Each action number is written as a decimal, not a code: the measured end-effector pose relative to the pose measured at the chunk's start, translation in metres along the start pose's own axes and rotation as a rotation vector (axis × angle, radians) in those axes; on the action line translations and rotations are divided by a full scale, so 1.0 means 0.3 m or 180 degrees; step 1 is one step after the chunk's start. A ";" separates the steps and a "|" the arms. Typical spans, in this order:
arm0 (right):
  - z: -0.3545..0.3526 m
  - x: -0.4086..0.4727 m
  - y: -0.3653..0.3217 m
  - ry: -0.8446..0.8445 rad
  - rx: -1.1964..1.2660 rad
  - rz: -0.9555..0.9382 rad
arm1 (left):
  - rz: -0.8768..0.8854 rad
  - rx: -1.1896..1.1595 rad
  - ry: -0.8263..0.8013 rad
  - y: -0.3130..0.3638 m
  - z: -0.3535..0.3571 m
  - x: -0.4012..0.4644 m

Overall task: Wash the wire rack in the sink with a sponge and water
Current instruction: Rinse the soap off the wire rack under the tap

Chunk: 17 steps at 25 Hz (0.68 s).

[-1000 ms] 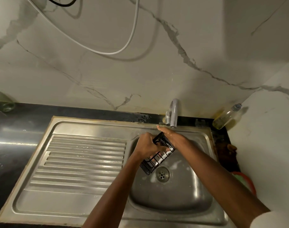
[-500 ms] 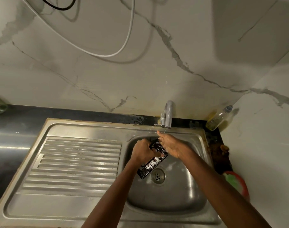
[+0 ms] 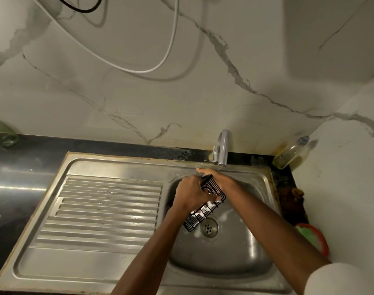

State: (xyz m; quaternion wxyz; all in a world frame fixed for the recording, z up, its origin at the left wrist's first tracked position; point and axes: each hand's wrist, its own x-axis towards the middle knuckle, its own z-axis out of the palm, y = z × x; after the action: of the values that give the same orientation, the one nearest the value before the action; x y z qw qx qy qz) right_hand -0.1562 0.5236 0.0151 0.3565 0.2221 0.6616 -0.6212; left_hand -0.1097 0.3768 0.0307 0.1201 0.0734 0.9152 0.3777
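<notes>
A small black wire rack (image 3: 205,211) hangs tilted over the steel sink basin (image 3: 235,252), just below the tap (image 3: 222,150). My left hand (image 3: 192,194) grips the rack from the left, fingers curled round its wires. On the rack's far side lies my right hand (image 3: 213,174), touching it under the tap spout; its fingers are mostly hidden behind the rack. White foam shows through the lower wires. No sponge shows in either hand. The drain (image 3: 209,227) sits right under the rack's lower end.
A ribbed draining board (image 3: 105,209) lies left of the basin. A plastic bottle (image 3: 292,153) leans in the back right corner. A red-rimmed green thing (image 3: 313,237) lies on the right ledge. A white cable (image 3: 139,69) hangs on the marble wall. A green bottle (image 3: 3,135) sits far left.
Both hands and the rack stay under the tap; the rack has shifted slightly in my grip. The camera view has wobbled a little.
</notes>
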 end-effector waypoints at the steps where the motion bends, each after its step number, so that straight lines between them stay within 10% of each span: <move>1: -0.001 0.019 -0.011 0.0027 -0.0239 0.0130 | -0.0093 -0.0042 0.0000 0.003 -0.001 0.005; 10: -0.085 0.024 -0.050 0.0146 0.0366 -0.0700 | -0.0658 -0.0042 0.0090 0.006 0.032 0.070; 17: -0.058 0.033 0.026 0.0074 0.2429 -0.1260 | -0.0738 -0.0440 -0.0017 -0.029 0.009 0.093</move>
State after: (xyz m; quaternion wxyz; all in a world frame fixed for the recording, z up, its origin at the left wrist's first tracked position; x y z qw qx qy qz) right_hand -0.1602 0.5401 0.0019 0.1153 0.2138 0.4182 -0.8753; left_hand -0.1361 0.3789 0.0182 0.1701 -0.0403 0.8890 0.4233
